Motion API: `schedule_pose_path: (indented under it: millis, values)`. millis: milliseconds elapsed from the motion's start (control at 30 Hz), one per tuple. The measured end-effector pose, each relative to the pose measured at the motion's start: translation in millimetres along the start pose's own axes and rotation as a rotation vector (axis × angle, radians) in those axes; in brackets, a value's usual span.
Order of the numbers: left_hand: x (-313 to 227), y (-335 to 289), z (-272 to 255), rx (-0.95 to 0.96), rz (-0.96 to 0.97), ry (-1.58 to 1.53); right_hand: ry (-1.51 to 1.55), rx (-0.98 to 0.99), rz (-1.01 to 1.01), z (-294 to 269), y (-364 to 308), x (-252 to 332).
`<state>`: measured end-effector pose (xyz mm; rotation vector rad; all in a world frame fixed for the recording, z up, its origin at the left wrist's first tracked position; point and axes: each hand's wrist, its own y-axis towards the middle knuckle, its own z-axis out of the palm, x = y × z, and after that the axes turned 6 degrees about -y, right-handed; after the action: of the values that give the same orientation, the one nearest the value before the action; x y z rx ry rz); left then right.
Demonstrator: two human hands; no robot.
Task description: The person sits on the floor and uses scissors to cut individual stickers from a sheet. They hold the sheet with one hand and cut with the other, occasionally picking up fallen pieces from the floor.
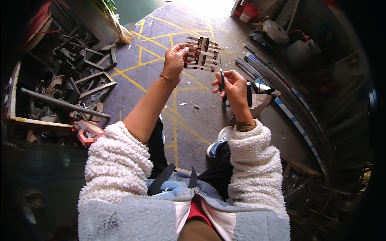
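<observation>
My left hand pinches the left side of a cut piece of printed card. Dark, white and brown strips run across it, and several narrow ends stick out at its right edge. My right hand grips a pair of dark-handled scissors, blades pointing up toward the card's lower right corner. Whether the blades touch the card I cannot tell. The fingers hide part of the handles.
Small paper scraps lie on the yellow-lined floor. A pale bag sits beyond my right shoe. Long metal bars lie at the right. Crates of metal parts fill the left, near green onions.
</observation>
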<state>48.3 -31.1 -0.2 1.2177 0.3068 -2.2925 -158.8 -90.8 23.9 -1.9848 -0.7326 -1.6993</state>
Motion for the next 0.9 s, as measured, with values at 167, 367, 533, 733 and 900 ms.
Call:
schedule_pose_path:
  millis: [167,367,533,733,900]
  values:
    - [-8.0,7.3,-12.2,-0.058,0.023,0.045,-0.06,-0.041,0.011,-6.2,5.2,-8.6]
    - [-7.7,9.4,-18.4,-0.065,0.052,0.018,-0.089,-0.05,0.011,-4.5,8.1,-14.4]
    - [-4.7,8.9,-16.8,-0.053,0.038,0.026,-0.081,-0.061,0.01,-4.0,4.7,-12.4]
    - [-1.6,8.9,-15.0,-0.039,0.026,0.032,-0.073,-0.076,0.026,-5.7,0.5,-6.2]
    - [2.7,9.7,-16.8,-0.028,0.02,0.066,-0.106,-0.068,-0.017,-5.8,-0.6,-4.9]
